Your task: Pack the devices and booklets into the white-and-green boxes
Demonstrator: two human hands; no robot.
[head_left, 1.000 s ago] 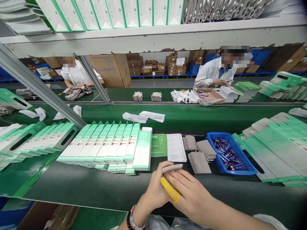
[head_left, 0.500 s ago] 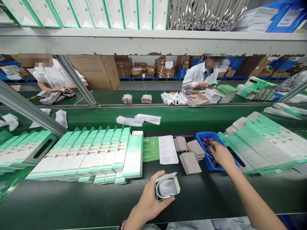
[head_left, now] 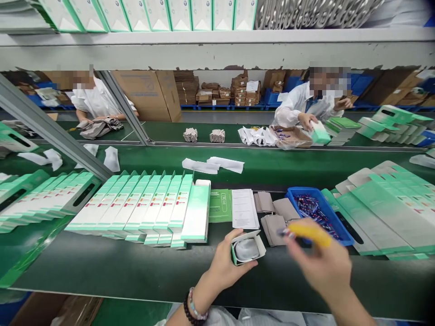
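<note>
My left hand (head_left: 227, 257) is wrapped round a small white-and-green box (head_left: 260, 250), its open end tilted up toward me. Inside the box sits a greyish-white bagged item (head_left: 246, 249); its kind is hidden by the wrapping. My right hand (head_left: 321, 258), blurred by motion and with a yellow cover on one finger, pinches small dark-and-red pieces (head_left: 284, 232) that look like batteries. It is just right of the box, in front of the blue tray (head_left: 345, 235) of small blue-and-red batteries (head_left: 314, 210). Folded grey cloth pouches (head_left: 272, 228) lie between the box and the tray.
Rows of white-and-green cartons (head_left: 142, 203) stand at left, with flattened cartons (head_left: 380, 213) at right. Green booklets (head_left: 220, 206) and printed sheets (head_left: 244, 209) lie behind the box. A shelf (head_left: 204, 52) crosses above; two co-workers (head_left: 292, 106) sit across the belt.
My right hand has come out of the blue tray toward the box, with small pieces in its fingertips. My left hand still holds the box. The view has shifted left.
</note>
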